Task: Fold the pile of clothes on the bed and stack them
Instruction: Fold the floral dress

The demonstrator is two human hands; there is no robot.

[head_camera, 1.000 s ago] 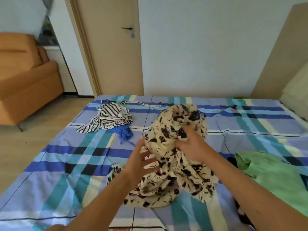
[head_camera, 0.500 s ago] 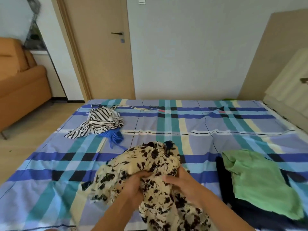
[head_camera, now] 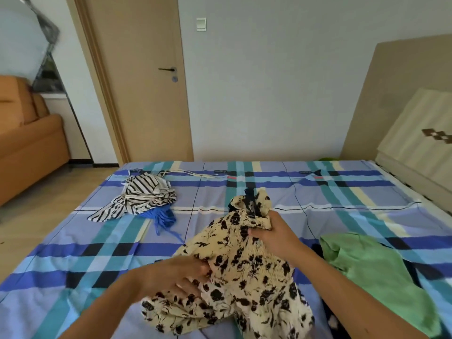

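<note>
A cream garment with black blotches (head_camera: 244, 272) lies bunched on the plaid bed sheet (head_camera: 73, 263) in front of me. My right hand (head_camera: 271, 234) grips its upper end, lifted slightly off the bed. My left hand (head_camera: 181, 275) lies with fingers spread against the garment's lower left side, fingertips in the folds. A black-and-white striped garment (head_camera: 141, 196) sits at the far left of the bed, over a blue garment (head_camera: 161, 216). A green garment (head_camera: 374, 272) lies at the right on top of dark clothes.
A closed wooden door (head_camera: 144, 79) stands beyond the bed's far edge. An orange sofa (head_camera: 27, 143) is at the left across the wooden floor. The headboard (head_camera: 413, 133) runs along the right side of the bed.
The cream garment has come down from being held up to lying on the bed. My right hand has moved up to its top end. My left hand has slid out to its lower left side.
</note>
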